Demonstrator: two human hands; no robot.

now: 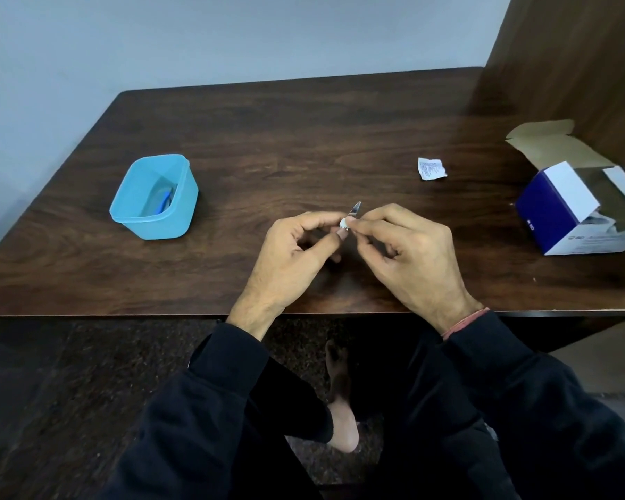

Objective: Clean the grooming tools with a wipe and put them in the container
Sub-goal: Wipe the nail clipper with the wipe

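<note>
left hand point(296, 252) pinches metal tool point(354, 209) | right hand point(408, 247) pinches wipe point(344, 223)

Dark wood-grain table point(304, 138), blue container point(155, 198) stood at left, torn wipe sachet point(431, 168) right of centre, opened carton point(578, 207) at right edge.

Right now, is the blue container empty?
No, the blue container already holds a tool with a blue part lying at its bottom.
</note>
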